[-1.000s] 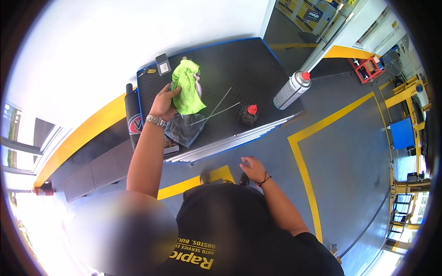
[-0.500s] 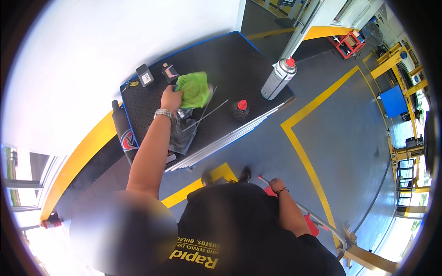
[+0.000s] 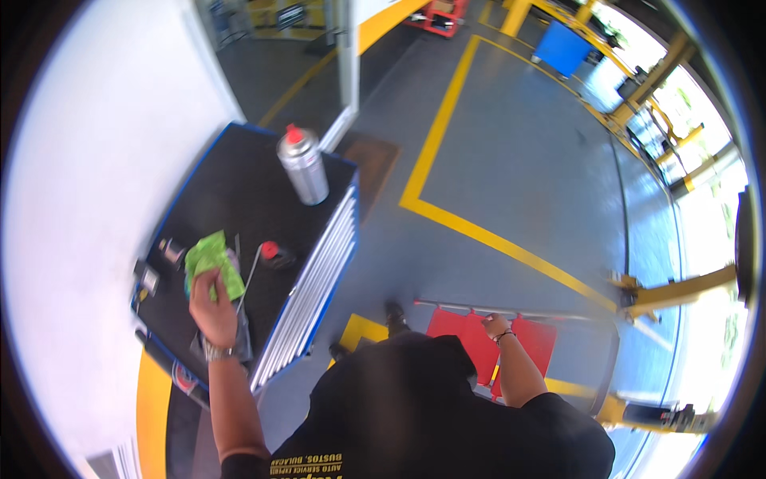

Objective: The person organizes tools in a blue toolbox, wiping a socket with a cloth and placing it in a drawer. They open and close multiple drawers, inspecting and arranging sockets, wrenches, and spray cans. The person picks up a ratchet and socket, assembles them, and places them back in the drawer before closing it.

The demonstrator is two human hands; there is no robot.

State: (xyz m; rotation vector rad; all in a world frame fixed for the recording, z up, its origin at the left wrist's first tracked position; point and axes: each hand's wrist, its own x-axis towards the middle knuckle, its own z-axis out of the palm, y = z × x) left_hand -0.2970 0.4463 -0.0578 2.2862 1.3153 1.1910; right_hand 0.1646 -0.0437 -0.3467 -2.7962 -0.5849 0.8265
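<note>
A green cloth (image 3: 214, 262) is on the black mat top of a blue-edged tool cabinet (image 3: 254, 164) to my left. My left hand (image 3: 214, 313) reaches over it with fingers closed on its near part. Beside the cloth lie thin metal rods (image 3: 250, 273) and a dark plastic bag (image 3: 243, 329), partly hidden by my wrist. A small dark bottle with a red cap (image 3: 271, 251) is just right of them. On my right, my right hand (image 3: 496, 325) is closed at the metal rail of a red-padded creeper (image 3: 533, 342).
A silver spray can with a red nozzle (image 3: 305, 172) stands near the cabinet's far right corner. Small dark boxes (image 3: 147, 276) sit at its left edge, by the white wall (image 3: 88, 199). Yellow floor lines (image 3: 447, 120) and a lift arm (image 3: 678, 289) lie to the right.
My view has swung to the right, so the cabinet appears farther left. My left hand stays at the green cloth. More of the red creeper shows beneath my right hand.
</note>
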